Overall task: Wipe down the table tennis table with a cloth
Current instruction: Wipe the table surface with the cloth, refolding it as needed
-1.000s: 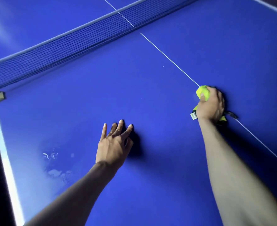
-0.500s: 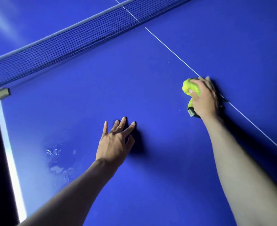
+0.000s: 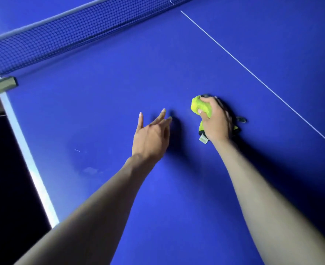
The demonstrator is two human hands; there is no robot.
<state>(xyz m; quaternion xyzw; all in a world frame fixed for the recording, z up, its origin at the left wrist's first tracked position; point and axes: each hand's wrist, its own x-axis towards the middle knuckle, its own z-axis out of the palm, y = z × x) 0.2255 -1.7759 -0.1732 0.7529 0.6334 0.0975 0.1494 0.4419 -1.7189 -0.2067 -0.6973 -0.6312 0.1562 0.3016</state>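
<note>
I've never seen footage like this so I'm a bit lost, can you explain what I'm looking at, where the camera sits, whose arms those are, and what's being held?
There is no machine here. The camera is worn on a person's head and looks forward and down, so the two bare arms reaching in from below are that person's own. The big blue surface is a table tennis table, with its net across the top left and a thin white centre line running along it. The right hand grips a bunched yellow-green cloth and holds it down on the table for wiping. The left hand holds nothing; its fingers are spread out straight just above or on the surface. Faint smudges show near the table's left edge.
</note>
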